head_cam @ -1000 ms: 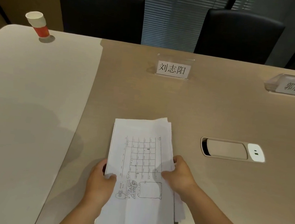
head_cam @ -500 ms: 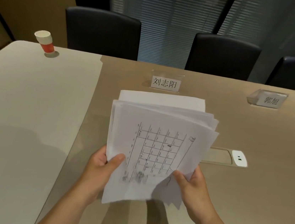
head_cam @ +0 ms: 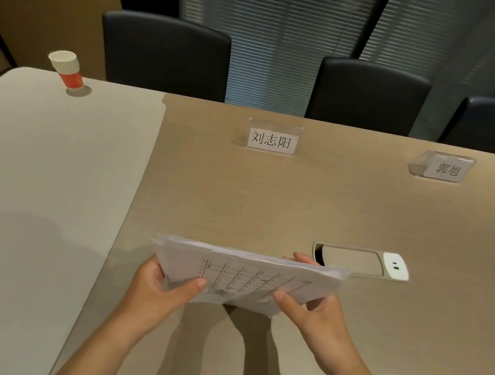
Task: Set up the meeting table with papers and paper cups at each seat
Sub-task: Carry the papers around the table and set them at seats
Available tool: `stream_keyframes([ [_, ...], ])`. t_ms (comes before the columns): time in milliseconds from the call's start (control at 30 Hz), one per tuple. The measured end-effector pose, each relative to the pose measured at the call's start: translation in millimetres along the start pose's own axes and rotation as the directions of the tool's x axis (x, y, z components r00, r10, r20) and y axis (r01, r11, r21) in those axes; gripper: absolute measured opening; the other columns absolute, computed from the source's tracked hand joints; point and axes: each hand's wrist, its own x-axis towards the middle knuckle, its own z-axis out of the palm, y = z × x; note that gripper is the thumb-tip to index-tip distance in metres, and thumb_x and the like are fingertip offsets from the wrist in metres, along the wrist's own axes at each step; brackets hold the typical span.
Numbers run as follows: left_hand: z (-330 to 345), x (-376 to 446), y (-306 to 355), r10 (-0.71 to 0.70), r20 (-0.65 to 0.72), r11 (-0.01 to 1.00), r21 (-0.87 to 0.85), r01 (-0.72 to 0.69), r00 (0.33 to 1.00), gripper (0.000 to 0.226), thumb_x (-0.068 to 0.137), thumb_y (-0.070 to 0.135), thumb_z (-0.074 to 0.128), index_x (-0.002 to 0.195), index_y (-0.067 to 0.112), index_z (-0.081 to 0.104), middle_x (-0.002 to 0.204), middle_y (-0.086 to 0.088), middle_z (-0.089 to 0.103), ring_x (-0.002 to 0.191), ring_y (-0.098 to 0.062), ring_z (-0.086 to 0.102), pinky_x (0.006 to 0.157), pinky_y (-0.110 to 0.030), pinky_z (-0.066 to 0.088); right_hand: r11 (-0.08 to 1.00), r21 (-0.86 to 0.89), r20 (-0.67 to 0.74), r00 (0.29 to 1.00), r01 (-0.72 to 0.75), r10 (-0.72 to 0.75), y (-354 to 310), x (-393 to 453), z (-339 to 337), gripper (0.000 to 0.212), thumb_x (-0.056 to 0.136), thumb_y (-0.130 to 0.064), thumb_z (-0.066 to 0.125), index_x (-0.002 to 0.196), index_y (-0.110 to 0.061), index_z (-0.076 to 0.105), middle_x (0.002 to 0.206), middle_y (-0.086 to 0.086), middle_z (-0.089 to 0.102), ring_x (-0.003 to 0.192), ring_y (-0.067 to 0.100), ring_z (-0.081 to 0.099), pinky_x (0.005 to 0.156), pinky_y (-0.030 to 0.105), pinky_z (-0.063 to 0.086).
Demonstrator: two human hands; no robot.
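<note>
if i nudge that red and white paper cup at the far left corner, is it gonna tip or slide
The paper cup looks empty, so it is probably very light and would slide at a low push. It is taller than its narrow base and widens toward the rim, so a nudge near the top would likely tip it. The table looks smooth, offering little grip.

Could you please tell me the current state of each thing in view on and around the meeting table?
Stack of papers: lifted off the table, tilted nearly flat, held at both sides.
Left hand: gripping the stack's left edge.
Right hand: gripping the stack's right edge.
Paper cup: upright at the far left corner.
Middle name card: standing upright.
Right name card: standing, angled.
Table socket box: lid closed.
Chairs: pushed in, unoccupied.
</note>
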Motion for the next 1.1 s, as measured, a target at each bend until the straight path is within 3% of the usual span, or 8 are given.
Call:
stream_keyframes([
  [133,6.8,9.0,0.9,-0.03,0.018,0.999,-0.011,0.03,0.999,0.034,0.078,0.007,0.076,0.107,0.024,0.068,0.102,0.006,0.078,0.098,-0.01,0.072,0.075,-0.019,0.058,0.999,-0.019,-0.043,0.998,0.048,-0.049,-0.3,4.9,14.1,0.043,0.083,-0.001,0.071,0.118,-0.026,0.063,0.107,-0.006,0.075,0.104,0.009,0.068,0.089,0.026,0.054],
  [233,6.9,14.7,-5.6,-0.033,-0.06,0.999,-0.016,0.032,0.998,0.032,0.084,-0.004,0.069,0.1,0.024,0.069,0.097,0.011,0.078,0.092,-0.007,0.073,0.07,-0.017,0.058,1.0,0.008,-0.114,0.993,0.028,-0.027,3.4,9.7,20.9,0.025,0.087,-0.002,0.066,0.104,-0.019,0.07,0.1,-0.006,0.077,0.099,0.011,0.071,0.082,0.023,0.056],
  [367,6.2,17.1,-11.6,-0.066,-0.023,0.996,0.057,0.067,0.998,0.031,0.087,-0.003,0.064,0.107,0.021,0.067,0.103,0.012,0.077,0.096,-0.005,0.072,0.081,-0.021,0.058,1.0,-0.005,-0.096,0.995,0.014,-0.014,5.8,14.9,20.6,0.027,0.09,-0.003,0.062,0.114,-0.014,0.066,0.109,-0.002,0.075,0.104,0.012,0.068,0.091,0.03,0.054],
  [500,8.5,14.3,-6.6,-0.059,-0.044,0.994,0.093,0.063,0.997,0.03,0.089,-0.003,0.063,0.107,0.02,0.068,0.1,0.014,0.077,0.095,-0.005,0.072,0.084,-0.023,0.057,0.996,-0.064,-0.085,0.994,0.057,-0.062,-2.4,14.5,23.8,0.029,0.091,0.0,0.059,0.117,-0.012,0.064,0.108,-0.008,0.075,0.104,0.009,0.069,0.084,0.018,0.054],
  [600,-0.3,2.6,12.0,-0.051,-0.066,0.994,0.096,0.057,0.996,0.024,0.086,-0.002,0.067,0.099,0.017,0.07,0.095,0.009,0.079,0.091,-0.014,0.075,0.077,-0.029,0.06,0.994,-0.062,-0.055,0.994,0.087,-0.091,-25.4,4.0,20.9,0.028,0.091,0.002,0.059,0.115,-0.012,0.063,0.103,-0.01,0.076,0.095,0.006,0.071,0.075,0.015,0.053],
  [767,-17.6,-42.2,61.9,0.025,-0.053,0.999,-0.035,-0.027,0.998,0.026,0.086,-0.006,0.064,0.105,0.01,0.07,0.104,-0.007,0.077,0.095,-0.021,0.075,0.081,-0.031,0.06,0.991,0.005,0.068,0.988,0.136,-0.136,-78.7,-31.5,14.2,0.028,0.088,-0.002,0.064,0.112,-0.016,0.065,0.11,0.001,0.075,0.103,0.02,0.07,0.09,0.04,0.052],
  [933,-22.7,-104.7,103.0,0.104,-0.083,0.985,-0.133,-0.114,0.991,0.029,0.087,-0.006,0.06,0.109,0.011,0.068,0.102,-0.006,0.078,0.092,-0.023,0.075,0.072,-0.027,0.06,0.992,0.1,0.232,0.968,0.071,-0.093,-114.4,-81.4,24.2,0.034,0.082,-0.017,0.072,0.115,-0.015,0.066,0.109,0.001,0.075,0.103,0.02,0.071,0.091,0.037,0.055],
  [1100,-44.9,-184.7,127.8,0.186,-0.236,0.969,-0.119,-0.218,0.954,0.029,0.089,-0.006,0.058,0.111,0.01,0.067,0.105,-0.008,0.077,0.096,-0.027,0.074,0.079,-0.035,0.061,0.975,-0.001,0.315,0.926,0.221,-0.209,-135.5,-135.8,58.0,0.017,0.09,-0.011,0.062,0.096,-0.02,0.074,0.097,-0.007,0.078,0.093,0.013,0.073,0.079,0.026,0.059],
])
